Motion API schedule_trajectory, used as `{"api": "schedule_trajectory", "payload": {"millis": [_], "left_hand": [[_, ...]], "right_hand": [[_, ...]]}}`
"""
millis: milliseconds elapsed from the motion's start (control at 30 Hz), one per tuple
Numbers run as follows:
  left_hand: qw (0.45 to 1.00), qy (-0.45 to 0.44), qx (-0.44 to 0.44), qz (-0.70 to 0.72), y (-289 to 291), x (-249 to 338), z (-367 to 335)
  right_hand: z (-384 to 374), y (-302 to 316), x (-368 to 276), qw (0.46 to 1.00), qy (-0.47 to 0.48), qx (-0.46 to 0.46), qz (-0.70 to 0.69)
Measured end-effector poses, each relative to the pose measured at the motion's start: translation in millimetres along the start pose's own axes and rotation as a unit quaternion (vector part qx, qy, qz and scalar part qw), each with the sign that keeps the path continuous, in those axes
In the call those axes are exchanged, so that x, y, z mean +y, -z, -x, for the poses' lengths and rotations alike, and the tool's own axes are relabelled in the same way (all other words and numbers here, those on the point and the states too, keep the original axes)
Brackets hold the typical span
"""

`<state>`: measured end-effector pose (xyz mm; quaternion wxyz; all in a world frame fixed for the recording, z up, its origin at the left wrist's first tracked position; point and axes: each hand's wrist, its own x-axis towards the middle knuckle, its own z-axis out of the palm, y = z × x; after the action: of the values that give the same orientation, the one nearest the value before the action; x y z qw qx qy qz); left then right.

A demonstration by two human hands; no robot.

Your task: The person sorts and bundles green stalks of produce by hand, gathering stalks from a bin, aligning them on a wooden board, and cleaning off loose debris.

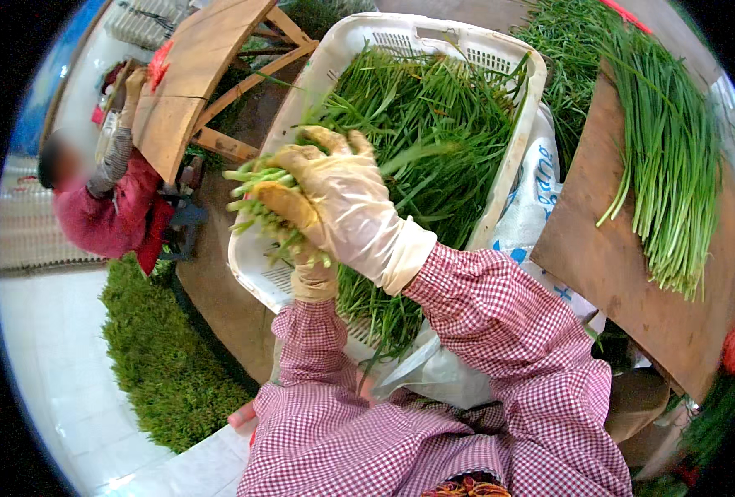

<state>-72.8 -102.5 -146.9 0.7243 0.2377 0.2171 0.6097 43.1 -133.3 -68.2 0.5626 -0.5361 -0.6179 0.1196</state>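
Both my hands wear stained, pale rubber gloves and meet around a bunch of chives (260, 192), its cut green stem ends pointing left. My right hand (347, 203) closes over the bunch from above, thumb lying along the stems. Beneath it, my left hand (311, 269) grips the same bunch from below, largely hidden by the right hand and the stems. Some blades trail off to the right, blurred by motion. Under my hands stands a white plastic basket (521, 149) heaped with loose chives (434, 108).
Long chives (666, 166) lie in a neat layer on a brown board (579, 215) at right. A white printed sack (537, 178) leans by the basket. More greens (156, 348) are piled at left. A person in red (111, 211) sits by a wooden table (193, 74).
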Motion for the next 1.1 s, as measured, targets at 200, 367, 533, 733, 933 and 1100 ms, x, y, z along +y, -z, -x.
{"api": "schedule_trajectory", "payload": {"millis": [200,367,533,733,933,1100], "left_hand": [[0.998,-0.025,-0.036,-0.049,-11.6,19.6,14.0],[0.982,0.014,-0.119,-0.145,-47.8,-3.3,34.9],[0.935,0.039,-0.232,-0.266,-77.4,-34.8,73.8],[0.800,-0.011,-0.468,-0.376,-162.6,-118.5,130.2],[0.682,-0.169,-0.573,-0.422,-238.8,-223.2,206.7],[0.607,-0.289,-0.545,-0.502,-265.9,-294.1,248.9]], "right_hand": [[-11.9,16.6,-96.0,0.969,0.194,0.102,-0.114],[-33.4,33.3,-113.6,0.940,0.280,0.164,-0.110],[-27.1,64.7,-159.8,0.928,0.329,0.178,0.006],[-0.9,167.6,-188.6,0.884,0.383,0.193,0.188],[55.0,283.6,-214.7,0.839,0.378,0.160,0.359],[118.2,374.0,-185.1,0.842,0.275,0.124,0.447]]}}
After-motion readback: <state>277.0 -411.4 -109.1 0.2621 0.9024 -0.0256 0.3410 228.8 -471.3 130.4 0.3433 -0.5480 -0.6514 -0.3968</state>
